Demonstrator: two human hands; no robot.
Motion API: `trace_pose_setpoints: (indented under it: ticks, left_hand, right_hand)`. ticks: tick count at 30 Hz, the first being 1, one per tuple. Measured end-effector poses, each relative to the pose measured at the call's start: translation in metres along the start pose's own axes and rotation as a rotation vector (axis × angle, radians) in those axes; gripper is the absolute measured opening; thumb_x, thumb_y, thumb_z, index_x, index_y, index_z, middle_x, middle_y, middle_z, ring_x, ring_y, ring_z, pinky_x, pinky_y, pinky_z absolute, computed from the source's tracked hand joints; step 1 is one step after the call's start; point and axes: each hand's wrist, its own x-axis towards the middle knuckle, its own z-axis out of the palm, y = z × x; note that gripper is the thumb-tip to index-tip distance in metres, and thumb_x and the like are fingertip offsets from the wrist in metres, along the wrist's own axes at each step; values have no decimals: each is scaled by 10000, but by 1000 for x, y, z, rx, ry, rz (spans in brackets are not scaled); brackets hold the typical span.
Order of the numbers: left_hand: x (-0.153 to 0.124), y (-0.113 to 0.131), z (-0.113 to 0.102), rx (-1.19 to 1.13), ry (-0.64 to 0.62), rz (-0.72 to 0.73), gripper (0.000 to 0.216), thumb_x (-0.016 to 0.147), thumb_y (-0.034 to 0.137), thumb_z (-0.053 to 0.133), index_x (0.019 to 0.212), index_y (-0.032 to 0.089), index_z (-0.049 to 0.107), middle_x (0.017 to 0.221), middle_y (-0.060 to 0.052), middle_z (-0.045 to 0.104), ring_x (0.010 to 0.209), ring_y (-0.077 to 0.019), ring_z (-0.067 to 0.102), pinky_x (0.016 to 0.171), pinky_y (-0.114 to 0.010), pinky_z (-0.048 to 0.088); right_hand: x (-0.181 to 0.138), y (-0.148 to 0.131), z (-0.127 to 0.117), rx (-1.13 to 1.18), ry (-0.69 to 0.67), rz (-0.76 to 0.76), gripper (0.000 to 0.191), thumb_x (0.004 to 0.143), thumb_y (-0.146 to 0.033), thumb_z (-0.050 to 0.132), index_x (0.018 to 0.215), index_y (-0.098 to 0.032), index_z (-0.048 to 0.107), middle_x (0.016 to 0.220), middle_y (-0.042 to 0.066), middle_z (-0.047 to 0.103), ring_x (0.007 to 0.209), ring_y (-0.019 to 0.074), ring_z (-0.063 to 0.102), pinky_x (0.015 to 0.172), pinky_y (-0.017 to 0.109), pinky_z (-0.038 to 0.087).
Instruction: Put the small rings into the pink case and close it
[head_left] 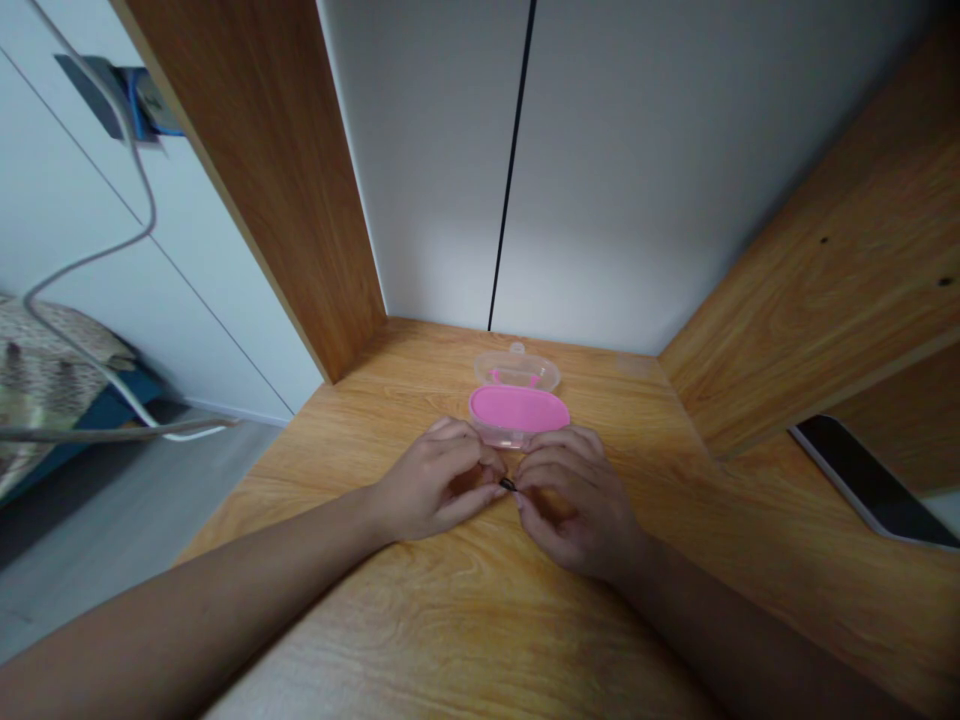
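Black small piece (508, 485) between both hands' fingers (480, 490).

Both hands rest on a wooden desk (420, 640), fingertips meeting: the left hand (431, 480) and right hand (574, 495) pinch a tiny dark object (508, 485) between them. Just beyond the fingers lies an open pink plastic case (519, 408) with a clear lid. A dark phone (870, 482) lies well apart at the right.
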Motion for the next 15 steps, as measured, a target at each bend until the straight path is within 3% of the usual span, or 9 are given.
trace_pose_setpoints:
  ticks: [15]
  left_hand:
    - [2, 2, 0, 36, 20, 63, 78, 908, 262, 646, 901, 186, 663, 800, -50, 689, 805, -186, 628, 792, -349, 453]
  right_hand:
    - [1, -1, -1, -8, -21, 17, 221, 758, -128, 648, 929, -247, 573, 826, -1, 701, 899, 224, 645, 865, 440, 449]
